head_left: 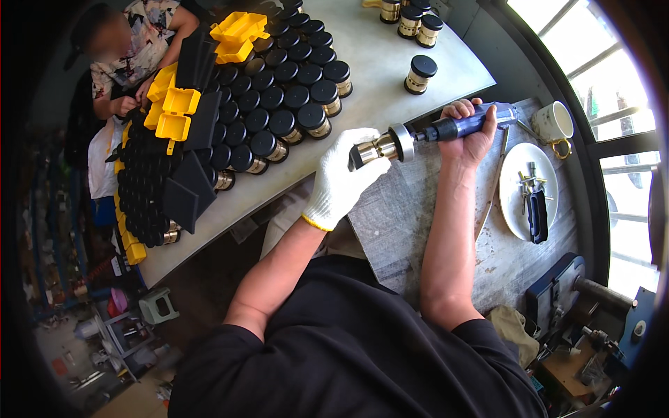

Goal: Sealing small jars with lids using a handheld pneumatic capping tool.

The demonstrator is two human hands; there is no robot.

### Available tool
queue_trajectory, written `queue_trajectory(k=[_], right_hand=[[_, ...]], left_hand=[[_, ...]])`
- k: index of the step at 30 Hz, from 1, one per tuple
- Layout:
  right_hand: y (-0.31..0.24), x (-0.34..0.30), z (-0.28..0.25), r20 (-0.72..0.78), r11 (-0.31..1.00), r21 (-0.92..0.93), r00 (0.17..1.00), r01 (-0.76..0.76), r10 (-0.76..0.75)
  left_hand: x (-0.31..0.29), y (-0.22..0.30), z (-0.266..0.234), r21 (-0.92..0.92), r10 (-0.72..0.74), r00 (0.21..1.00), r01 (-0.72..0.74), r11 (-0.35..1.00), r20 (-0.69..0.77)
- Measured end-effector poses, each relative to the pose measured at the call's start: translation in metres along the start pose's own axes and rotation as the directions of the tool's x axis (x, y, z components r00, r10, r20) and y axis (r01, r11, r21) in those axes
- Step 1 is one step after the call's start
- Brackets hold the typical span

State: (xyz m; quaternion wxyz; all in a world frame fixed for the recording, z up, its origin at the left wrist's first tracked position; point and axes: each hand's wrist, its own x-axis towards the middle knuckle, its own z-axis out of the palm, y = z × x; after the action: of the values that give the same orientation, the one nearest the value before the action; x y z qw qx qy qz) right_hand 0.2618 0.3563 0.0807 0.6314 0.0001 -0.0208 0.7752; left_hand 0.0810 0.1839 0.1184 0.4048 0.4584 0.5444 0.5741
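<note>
In a white knit glove, my left hand (336, 182) is wrapped round a brass-coloured cylinder (375, 150) with a wide grey disc (402, 142) on its right end. My bare right hand (476, 146) grips a blue powered screwdriver (465, 126) with a black nose, held nearly level. Its thin bit (418, 136) points left and meets the disc's face; whether it sits in a screw is hidden. Both hands are above the edge of a worn grey wooden bench (397, 233).
Many black-capped brass cylinders (286, 73) crowd the pale table. Yellow plastic cases (174, 115) and black sheets (191, 191) lie over some. One cylinder (420, 74) stands alone. A plate (512, 160) of metal bits and a white mug (554, 120) are right. A person (132, 49) sits far left.
</note>
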Motion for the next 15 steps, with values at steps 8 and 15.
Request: queue_trajectory(k=[8, 15], right_hand=[[0.002, 0.000, 0.002, -0.032, 0.998, -0.056, 0.999, 0.013, -0.015], [0.000, 0.000, 0.003, -0.054, 0.998, -0.057, 0.999, -0.002, -0.001]], left_hand=[[0.001, 0.004, 0.004, 0.076, 0.063, 0.998, -0.062, 0.995, -0.011], [0.006, 0.015, 0.000, 0.153, 0.066, 0.997, -0.070, 0.986, 0.037]])
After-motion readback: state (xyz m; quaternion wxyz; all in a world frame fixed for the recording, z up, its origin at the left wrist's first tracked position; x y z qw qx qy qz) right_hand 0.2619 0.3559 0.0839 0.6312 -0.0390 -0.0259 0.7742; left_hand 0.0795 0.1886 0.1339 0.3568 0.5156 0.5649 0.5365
